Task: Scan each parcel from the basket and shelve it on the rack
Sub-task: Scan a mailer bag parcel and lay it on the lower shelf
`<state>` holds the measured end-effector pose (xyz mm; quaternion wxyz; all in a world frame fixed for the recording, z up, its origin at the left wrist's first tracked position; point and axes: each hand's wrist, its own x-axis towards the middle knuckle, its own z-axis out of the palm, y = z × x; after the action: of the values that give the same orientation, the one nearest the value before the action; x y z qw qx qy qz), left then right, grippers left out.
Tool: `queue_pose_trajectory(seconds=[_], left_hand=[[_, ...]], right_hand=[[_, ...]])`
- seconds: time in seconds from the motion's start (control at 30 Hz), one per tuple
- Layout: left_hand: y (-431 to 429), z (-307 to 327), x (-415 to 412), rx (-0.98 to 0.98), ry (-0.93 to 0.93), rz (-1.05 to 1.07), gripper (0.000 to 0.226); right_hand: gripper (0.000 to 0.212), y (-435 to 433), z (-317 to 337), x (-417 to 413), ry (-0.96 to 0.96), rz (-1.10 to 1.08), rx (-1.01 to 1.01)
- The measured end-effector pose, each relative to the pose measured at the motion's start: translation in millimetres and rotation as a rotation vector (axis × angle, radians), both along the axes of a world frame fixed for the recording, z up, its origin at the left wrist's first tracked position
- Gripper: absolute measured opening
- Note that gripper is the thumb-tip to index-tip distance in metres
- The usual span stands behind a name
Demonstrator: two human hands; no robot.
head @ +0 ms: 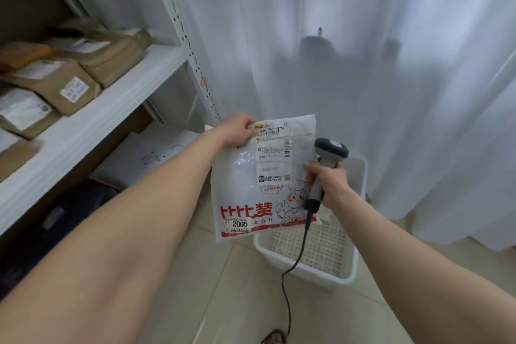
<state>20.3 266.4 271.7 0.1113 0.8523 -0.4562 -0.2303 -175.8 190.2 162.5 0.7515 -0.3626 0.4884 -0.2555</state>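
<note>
My left hand (237, 130) pinches the top left corner of a white plastic parcel bag (245, 190) with red print and a shipping label, and the bag hangs upright above the floor. My right hand (329, 180) grips the handle of a grey corded barcode scanner (326, 159), whose head sits at the bag's right edge beside the label. Below them a white plastic basket (307, 265) stands on the floor with nothing visible inside it. The white rack (92, 117) is at the left, with several brown parcels (72, 78) on its shelf.
A white curtain (363, 50) hangs behind the basket. The scanner's black cable (287, 282) trails down across the tiled floor. White flat packages (148, 156) lie on the rack's lower level, with dark items beneath the shelf. A sandalled foot (275, 338) shows at the bottom edge.
</note>
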Motion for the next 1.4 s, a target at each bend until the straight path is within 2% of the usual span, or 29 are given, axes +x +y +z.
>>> queue_pose_trajectory(seconds=[0.13, 0.2, 0.27, 0.33, 0.37, 0.43, 0.53, 0.77, 0.93, 1.03, 1.1, 1.2, 1.3, 1.4], left_hand=[[39, 33, 14, -0.128, -0.386, 0.131, 0.026], [66, 43, 28, -0.24, -0.437, 0.278, 0.062], [99, 48, 40, -0.396, -0.181, 0.531, 0.102], [136, 46, 49, -0.462, 0.26, 0.698, 0.119], [157, 42, 51, -0.441, 0.455, 0.713, 0.118], [195, 32, 53, -0.365, 0.706, 0.633, 0.097], [231, 19, 55, -0.312, 0.802, 0.514, 0.052], [260, 5, 76, -0.482, 0.782, 0.649, 0.023], [271, -3, 90, -0.542, 0.676, 0.801, 0.011], [274, -7, 91, -0.554, 0.594, 0.841, 0.012], [273, -8, 90, -0.559, 0.576, 0.846, 0.014], [272, -11, 85, -0.576, 0.562, 0.864, 0.017], [271, -13, 79, -0.559, 0.548, 0.876, 0.02], [269, -15, 74, -0.506, 0.513, 0.868, 0.013]], right_hand=[[0.027, 36, 34, 20, -0.013, -0.021, 0.047], [0.022, 52, 51, 31, -0.027, -0.035, 0.064], [0.019, 66, 65, 41, -0.048, -0.041, 0.073], [0.02, 79, 78, 50, -0.072, -0.051, 0.092], [0.02, 86, 84, 55, -0.085, -0.058, 0.1], [0.02, 101, 94, 64, -0.101, -0.065, 0.108], [0.021, 125, 106, 78, -0.11, -0.058, 0.1], [0.023, 162, 114, 98, -0.075, 0.016, -0.007], [0.026, 176, 115, 107, -0.016, -0.045, -0.075], [0.016, 185, 121, 108, -0.077, 0.004, -0.06], [0.015, 191, 128, 108, -0.128, 0.11, -0.064], [0.013, 198, 138, 108, -0.105, 0.27, -0.121], [0.012, 203, 144, 107, -0.089, 0.305, -0.132], [0.009, 203, 149, 102, -0.1, 0.33, -0.143]])
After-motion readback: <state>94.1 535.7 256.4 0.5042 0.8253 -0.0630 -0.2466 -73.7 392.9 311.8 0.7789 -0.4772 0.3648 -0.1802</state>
